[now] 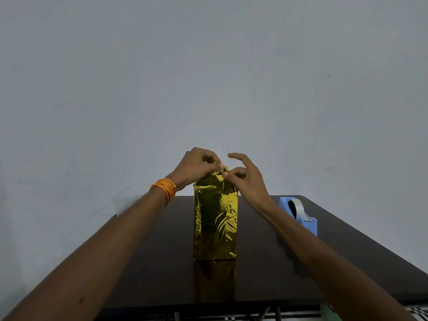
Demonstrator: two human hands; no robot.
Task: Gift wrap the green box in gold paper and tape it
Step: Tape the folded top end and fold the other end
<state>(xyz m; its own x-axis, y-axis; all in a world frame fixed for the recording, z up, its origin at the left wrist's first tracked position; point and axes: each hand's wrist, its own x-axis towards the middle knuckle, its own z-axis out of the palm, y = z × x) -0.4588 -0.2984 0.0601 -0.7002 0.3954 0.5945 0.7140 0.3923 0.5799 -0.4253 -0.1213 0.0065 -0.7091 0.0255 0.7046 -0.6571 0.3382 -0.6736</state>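
Fingers of our left hand [196,166] and, seemingly, right hand [246,181] pinch the paper [215,218] top; we should crease it flat before taping.

Gold paper [215,218]: metallic foil finish, glossy, crinkled, catching light in patches. Tabletop [266,262]: dark, smooth, polished (mirrors foil in dim reflection below wrapped box). Tape dispenser [301,216]: pale blue plastic, matt; roll in it clear, shiny. Wrist threads [165,187]: orange, corded. Wall [208,77]: matt, plain grey.
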